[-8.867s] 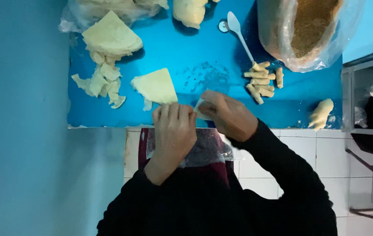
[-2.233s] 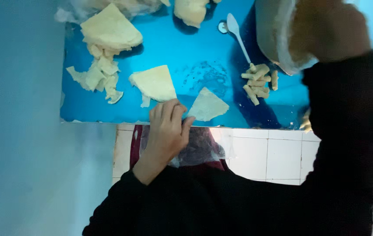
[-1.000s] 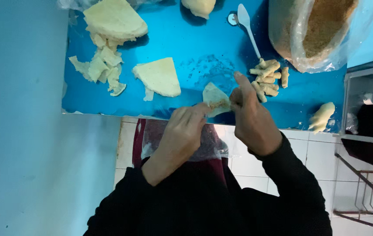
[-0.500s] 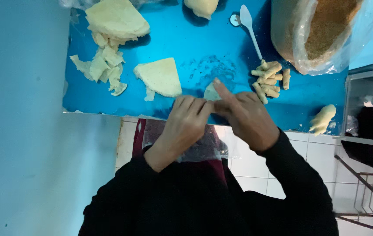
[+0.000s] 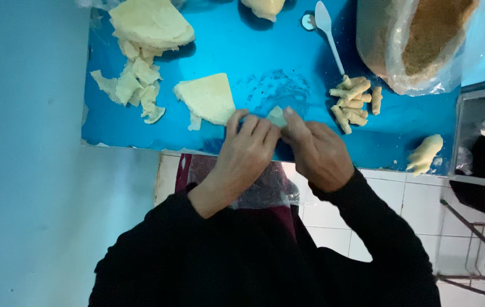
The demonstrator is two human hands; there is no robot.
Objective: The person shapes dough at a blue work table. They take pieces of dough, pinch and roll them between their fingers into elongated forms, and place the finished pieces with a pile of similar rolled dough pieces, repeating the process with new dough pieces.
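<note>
My left hand (image 5: 246, 149) and my right hand (image 5: 314, 150) meet at the near edge of the blue table (image 5: 140, 133). Both pinch a small pale wrapper piece (image 5: 277, 116), most of it hidden by my fingers. Just left of my hands lies a triangular stack of pale wrappers (image 5: 206, 99). To the right sits a pile of finished rolled sticks (image 5: 354, 103).
A bigger wrapper stack (image 5: 150, 23) and torn scraps (image 5: 131, 91) lie at the far left. A white spoon (image 5: 329, 28) and a clear bag of brown crumbs (image 5: 424, 40) are at the back right. One lump of dough (image 5: 425, 154) rests near the right edge.
My right hand came back from the crumb bag. Both hands took up the wrapper piece and have closed more tightly over it, so less of it shows.
</note>
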